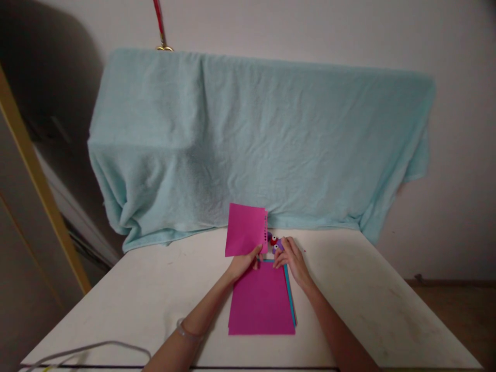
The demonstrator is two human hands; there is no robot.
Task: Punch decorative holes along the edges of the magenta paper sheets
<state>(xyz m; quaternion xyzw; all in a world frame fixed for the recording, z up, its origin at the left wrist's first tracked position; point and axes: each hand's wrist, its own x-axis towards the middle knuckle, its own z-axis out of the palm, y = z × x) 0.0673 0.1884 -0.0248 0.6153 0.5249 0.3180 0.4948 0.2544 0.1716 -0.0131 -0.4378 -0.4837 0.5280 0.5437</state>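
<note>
My left hand (245,262) pinches the lower right corner of a pink sheet of paper (245,230), holding it raised and tilted. Along the right edge of that sheet runs a row of small dark marks or holes. My right hand (293,257) is closed, its bent fingers around a small purple googly-eyed figure (276,248); the grip is partly hidden. Right behind it sits a small red googly-eyed figure (274,241). Under both hands lies a stack of coloured paper (261,305), magenta on top, with a blue edge showing along its right side and top.
The white table (349,289) spreads to both sides. A light blue towel (294,139) hangs behind, its lower edge on the table's back. A grey cable (104,343) curves over the front left corner. A tiny pink speck lies right of my right hand.
</note>
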